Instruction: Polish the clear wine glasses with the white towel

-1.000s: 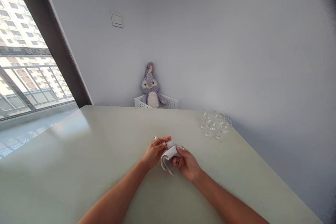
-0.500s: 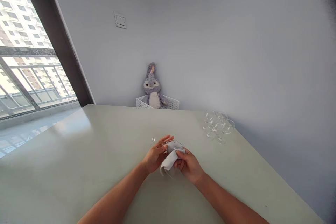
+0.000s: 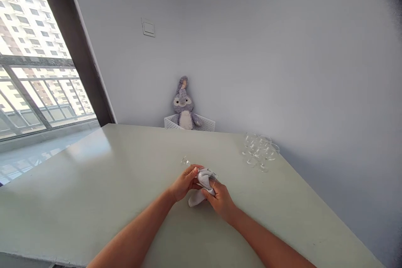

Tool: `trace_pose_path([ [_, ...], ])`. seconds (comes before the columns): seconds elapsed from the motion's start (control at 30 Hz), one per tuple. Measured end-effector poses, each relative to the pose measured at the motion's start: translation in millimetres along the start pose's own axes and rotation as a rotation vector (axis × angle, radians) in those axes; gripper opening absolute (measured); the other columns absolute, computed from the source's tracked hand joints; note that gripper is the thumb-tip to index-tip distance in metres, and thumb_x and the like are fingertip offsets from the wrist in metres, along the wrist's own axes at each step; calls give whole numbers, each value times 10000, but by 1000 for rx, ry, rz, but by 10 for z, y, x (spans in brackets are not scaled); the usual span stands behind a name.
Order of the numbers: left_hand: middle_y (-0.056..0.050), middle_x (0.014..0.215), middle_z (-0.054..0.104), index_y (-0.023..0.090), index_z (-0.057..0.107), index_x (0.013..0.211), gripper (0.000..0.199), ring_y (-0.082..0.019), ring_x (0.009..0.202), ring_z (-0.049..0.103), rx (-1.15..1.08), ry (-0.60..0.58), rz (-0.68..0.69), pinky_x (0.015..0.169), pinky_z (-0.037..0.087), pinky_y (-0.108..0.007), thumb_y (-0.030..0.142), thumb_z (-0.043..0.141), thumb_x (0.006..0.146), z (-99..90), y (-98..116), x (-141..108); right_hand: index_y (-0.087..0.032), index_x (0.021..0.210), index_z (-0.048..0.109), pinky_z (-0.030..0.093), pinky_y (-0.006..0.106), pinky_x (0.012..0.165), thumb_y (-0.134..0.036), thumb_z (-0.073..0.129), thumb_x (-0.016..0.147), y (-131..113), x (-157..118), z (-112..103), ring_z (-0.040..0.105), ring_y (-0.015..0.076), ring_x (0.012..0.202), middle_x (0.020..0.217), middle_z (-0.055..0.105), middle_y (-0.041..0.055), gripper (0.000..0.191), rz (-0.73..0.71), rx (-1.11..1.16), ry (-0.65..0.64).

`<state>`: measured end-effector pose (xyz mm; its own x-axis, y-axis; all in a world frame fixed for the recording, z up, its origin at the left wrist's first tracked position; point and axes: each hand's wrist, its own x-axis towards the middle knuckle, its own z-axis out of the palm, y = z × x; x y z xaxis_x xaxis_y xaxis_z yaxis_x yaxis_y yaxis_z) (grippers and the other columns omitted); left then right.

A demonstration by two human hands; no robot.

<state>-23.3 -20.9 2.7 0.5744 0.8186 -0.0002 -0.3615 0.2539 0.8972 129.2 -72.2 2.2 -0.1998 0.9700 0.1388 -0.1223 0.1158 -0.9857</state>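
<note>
A clear stemmed glass (image 3: pixel 186 161) is held on its side between my hands, its foot pointing up and left and its bowl toward the right. My left hand (image 3: pixel 185 183) is closed round the glass near the stem. With my right hand (image 3: pixel 219 199) I grip a light grey cloth (image 3: pixel 196 197), part of it tucked into the bowl and the rest hanging below. The fingers of my right hand are partly hidden by cloth and glass.
Several clear stemmed glasses (image 3: pixel 259 148) stand grouped at the table's far right. Behind the pale green table (image 3: pixel 141 155), a purple plush toy (image 3: pixel 185 109) sits in a white perforated basket (image 3: pixel 206 124) by the wall.
My right hand has turned and pushed the cloth further into the bowl. The glass has rotated, and its foot now shows more. The view has shifted slightly.
</note>
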Motion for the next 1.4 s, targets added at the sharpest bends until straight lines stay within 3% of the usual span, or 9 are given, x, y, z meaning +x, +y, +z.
trace_pose_path([
  [0.27,-59,987,591,222,518,1174,460,-181,927,535,25,-56,144,887,364,-341,299,627,735,72,62,-15,-158,805,592,428,211,441,-369,657,684,-19,149,-153,458,79,418,536,519,-42,252,256,530,63],
  [0.53,-39,828,588,189,591,949,330,-157,758,546,35,122,90,698,443,-305,462,502,785,88,-59,-5,-205,913,631,469,227,577,-300,701,632,-53,5,29,546,115,620,765,612,-12,305,21,40,41],
  [0.7,-64,1190,510,249,542,1121,341,-204,1064,463,46,97,143,860,395,-322,363,527,799,114,-6,-28,-189,853,596,432,214,449,-351,636,711,-24,118,-104,470,74,415,568,536,-45,219,251,435,40],
  [0.8,-73,1167,540,239,540,1147,412,-210,1071,470,61,-5,166,910,353,-326,292,614,744,92,89,-34,-173,834,581,421,196,452,-343,640,716,-23,147,-164,440,62,408,522,488,-56,215,279,581,43],
  [0.9,-79,964,617,187,585,1073,373,-199,906,552,94,9,157,840,403,-346,345,614,737,56,110,-15,-174,914,573,444,230,485,-387,606,739,-56,86,-109,485,95,465,573,522,-35,277,223,445,-14],
  [1.03,-50,718,610,129,640,882,406,-158,676,566,203,232,66,690,463,-329,496,532,747,50,32,27,-189,985,595,458,243,604,-355,671,679,-79,5,1,540,143,672,754,601,6,356,15,53,-27],
  [1.1,-59,723,612,115,651,841,467,-162,684,566,282,278,62,703,463,-332,539,473,762,74,17,23,-192,961,607,451,243,602,-365,667,682,-54,22,-1,535,147,680,762,603,11,334,-3,59,-7],
  [1.27,-69,1082,583,225,524,1170,453,-187,972,519,276,94,180,869,396,-322,387,582,750,176,125,-71,-180,830,599,404,224,477,-442,551,768,12,131,-119,444,90,484,617,525,-15,274,217,491,80],
  [1.4,-54,894,616,178,568,1051,376,-161,827,556,222,98,193,783,434,-300,388,593,741,216,131,-78,-215,982,585,414,228,531,-412,573,759,-13,66,-93,487,111,580,722,567,-2,297,116,264,4],
])
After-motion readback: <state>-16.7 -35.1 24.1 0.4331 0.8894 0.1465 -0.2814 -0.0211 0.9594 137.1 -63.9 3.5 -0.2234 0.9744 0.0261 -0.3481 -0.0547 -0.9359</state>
